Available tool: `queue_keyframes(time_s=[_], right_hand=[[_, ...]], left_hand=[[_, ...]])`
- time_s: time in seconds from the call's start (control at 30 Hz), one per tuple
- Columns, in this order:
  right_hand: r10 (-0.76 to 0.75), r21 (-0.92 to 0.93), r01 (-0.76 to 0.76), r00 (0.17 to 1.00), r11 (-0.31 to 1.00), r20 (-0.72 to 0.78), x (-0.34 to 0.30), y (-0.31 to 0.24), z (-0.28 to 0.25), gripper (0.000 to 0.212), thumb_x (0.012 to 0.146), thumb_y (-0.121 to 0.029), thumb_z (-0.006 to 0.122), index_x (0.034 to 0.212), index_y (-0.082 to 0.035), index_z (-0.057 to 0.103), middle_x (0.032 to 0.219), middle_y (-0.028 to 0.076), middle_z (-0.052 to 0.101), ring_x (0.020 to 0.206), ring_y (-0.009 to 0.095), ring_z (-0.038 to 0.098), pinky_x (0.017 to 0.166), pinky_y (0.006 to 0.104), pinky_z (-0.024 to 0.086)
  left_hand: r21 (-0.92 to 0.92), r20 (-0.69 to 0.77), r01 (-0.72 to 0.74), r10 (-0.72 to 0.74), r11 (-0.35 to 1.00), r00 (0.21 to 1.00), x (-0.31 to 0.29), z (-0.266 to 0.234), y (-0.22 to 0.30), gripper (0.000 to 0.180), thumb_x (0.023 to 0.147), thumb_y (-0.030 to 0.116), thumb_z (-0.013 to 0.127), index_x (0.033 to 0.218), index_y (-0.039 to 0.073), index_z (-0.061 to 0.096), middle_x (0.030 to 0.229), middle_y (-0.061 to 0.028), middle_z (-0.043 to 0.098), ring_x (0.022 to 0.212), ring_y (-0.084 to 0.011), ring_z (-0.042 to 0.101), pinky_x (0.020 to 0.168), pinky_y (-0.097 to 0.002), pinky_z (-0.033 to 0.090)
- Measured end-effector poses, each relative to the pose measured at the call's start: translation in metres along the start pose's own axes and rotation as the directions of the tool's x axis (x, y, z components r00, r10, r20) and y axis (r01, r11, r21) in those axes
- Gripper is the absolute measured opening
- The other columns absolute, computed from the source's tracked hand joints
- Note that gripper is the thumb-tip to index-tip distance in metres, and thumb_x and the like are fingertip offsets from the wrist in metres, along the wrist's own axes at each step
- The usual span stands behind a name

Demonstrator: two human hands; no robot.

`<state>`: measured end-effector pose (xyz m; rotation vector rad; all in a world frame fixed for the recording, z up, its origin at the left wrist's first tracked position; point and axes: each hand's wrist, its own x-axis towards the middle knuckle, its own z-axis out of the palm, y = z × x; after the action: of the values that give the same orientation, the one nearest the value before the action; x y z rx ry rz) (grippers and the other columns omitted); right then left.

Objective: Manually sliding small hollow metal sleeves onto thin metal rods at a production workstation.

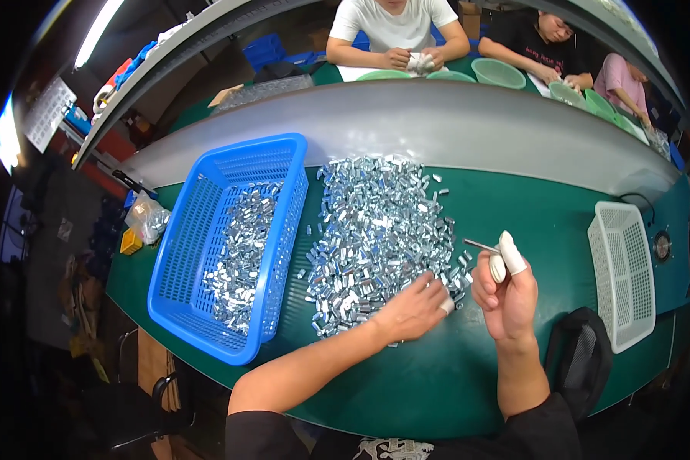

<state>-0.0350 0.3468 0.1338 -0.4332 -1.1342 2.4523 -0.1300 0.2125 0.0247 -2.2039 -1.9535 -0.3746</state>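
Note:
A heap of small shiny metal sleeves (376, 222) lies on the green tabletop. My left hand (414, 310) rests at its near right edge, fingers bent together among the pieces; what they pinch, if anything, is hidden. A white finger cot covers one of its digits. Raised just right of the heap, my right hand (507, 295) is closed round a thin metal rod (481, 246), whose tip points left toward the pieces. White cots cover two of its digits. Left of the heap, a blue plastic basket (291, 222) holds more of the sleeves.
A white basket (625, 337) stands at the right beside a blue machine (673, 238). Near my right forearm lies a black mesh item (581, 353). A grey partition (468, 130) closes the back; beyond it, several people work with green bowls (498, 73). A yellow bin (131, 242) sits far left.

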Motion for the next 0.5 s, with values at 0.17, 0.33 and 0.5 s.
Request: queue_keyframes(time_s=[0.17,0.33,0.5], right_hand=[[0.032,-0.016,-0.031,0.999,0.999,0.031,0.003,0.006,0.006,0.047,0.101,-0.035,0.036,0.062,-0.010,0.042,0.050,-0.001,0.037,0.036,0.006,0.028,0.034,0.0215,0.021],[-0.008,-0.078,0.006,1.000,0.997,-0.023,0.017,0.014,-0.006,0.046,0.101,-0.035,0.038,0.063,-0.009,0.042,0.052,-0.001,0.039,0.038,0.005,0.029,0.035,0.0213,0.021],[-0.021,-0.256,0.005,0.998,0.967,-0.062,0.017,0.061,0.000,0.046,0.099,-0.035,0.043,0.061,-0.010,0.046,0.051,-0.001,0.043,0.040,0.005,0.031,0.036,0.0223,0.023]], left_hand=[[0.113,-0.053,0.245,-0.240,0.963,0.969,-0.018,-0.015,-0.039,0.016,0.082,0.021,0.059,0.089,0.008,0.064,0.094,-0.0107,0.057,0.096,-0.0285,0.051,0.094,-0.0449,0.037],[-0.260,-0.300,0.541,-0.599,0.800,0.742,-0.027,-0.056,-0.040,0.023,0.070,0.019,0.080,0.079,0.008,0.062,0.069,-0.0033,0.059,0.066,-0.0190,0.056,0.063,-0.0324,0.041],[-0.789,-0.268,0.435,-0.880,0.433,0.391,-0.072,-0.056,0.000,0.020,0.077,-0.001,0.073,0.093,0.000,0.061,0.082,-0.0031,0.061,0.075,-0.0073,0.057,0.066,-0.0217,0.045]])
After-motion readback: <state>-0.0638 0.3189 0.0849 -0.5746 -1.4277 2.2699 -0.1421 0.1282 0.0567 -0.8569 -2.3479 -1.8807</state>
